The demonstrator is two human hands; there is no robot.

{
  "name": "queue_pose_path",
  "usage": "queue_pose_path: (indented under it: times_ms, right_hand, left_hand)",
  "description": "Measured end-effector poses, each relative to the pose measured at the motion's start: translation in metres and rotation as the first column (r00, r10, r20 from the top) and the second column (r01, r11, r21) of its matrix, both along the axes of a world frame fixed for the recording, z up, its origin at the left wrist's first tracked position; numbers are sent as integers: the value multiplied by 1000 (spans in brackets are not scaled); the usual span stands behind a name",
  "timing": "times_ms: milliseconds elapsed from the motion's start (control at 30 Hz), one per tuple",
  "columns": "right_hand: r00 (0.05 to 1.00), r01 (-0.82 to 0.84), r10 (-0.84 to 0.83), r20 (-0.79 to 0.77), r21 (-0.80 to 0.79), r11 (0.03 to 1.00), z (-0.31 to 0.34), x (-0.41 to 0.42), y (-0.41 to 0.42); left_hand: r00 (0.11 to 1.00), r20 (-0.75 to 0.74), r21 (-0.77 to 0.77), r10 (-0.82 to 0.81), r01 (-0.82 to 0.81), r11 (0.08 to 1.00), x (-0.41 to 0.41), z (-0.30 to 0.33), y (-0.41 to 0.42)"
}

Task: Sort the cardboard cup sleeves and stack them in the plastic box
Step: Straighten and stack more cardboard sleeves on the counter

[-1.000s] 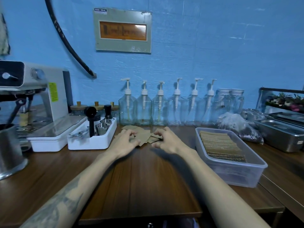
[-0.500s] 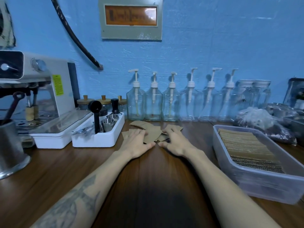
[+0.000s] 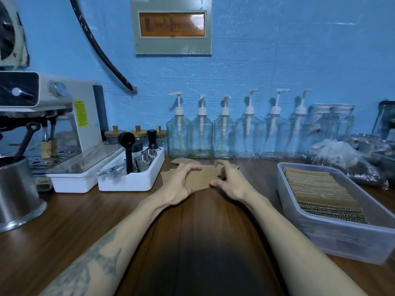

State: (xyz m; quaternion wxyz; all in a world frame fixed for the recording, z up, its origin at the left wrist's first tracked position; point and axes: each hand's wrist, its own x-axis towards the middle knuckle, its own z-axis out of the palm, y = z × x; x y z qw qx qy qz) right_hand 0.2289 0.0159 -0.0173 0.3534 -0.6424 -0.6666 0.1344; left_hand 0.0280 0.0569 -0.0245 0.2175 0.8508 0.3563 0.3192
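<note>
Pinching one sleeve [image 3: 199, 177] by its side edges between left hand [image 3: 178, 184] and right hand [image 3: 232, 182], we judge it light, stiff, easily creased, bound for the box [image 3: 333, 236].

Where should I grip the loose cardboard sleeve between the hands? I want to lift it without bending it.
Probably by its two short ends, one hand from each side. The cardboard sleeve lies flat on the wooden table; the left hand and right hand already flank it, fingers curled at its edges.
</note>
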Motion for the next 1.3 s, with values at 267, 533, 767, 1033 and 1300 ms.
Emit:
queue_pose_path:
  times_ms: [267, 533, 767, 1033, 1300]
  right_hand:
    - [979, -49, 39, -201, -48, 998, 2, 2, -6]
    - [968, -26, 12, -249, -52, 998, -2, 7, -6]
    - [950, 223, -207, -232, 44, 974, 0, 14, -5]
    - [896, 386, -362, -259, 47, 922, 2, 22, 2]
    - [896, 357, -325, -303, 55, 932, 3, 21, 4]
  left_hand:
    - [983, 181, -20, 29, -26, 999, 3, -2, 3]
    - [979, 194, -16, 61, -59, 998, 2, -5, 7]
    - [944, 231, -121, 234, -211, 970, -4, 4, 29]
    - [782, -448, 153, 432, -409, 900, 24, -3, 36]
    - [772, -458, 136, 440, -428, 893, 28, -12, 40]
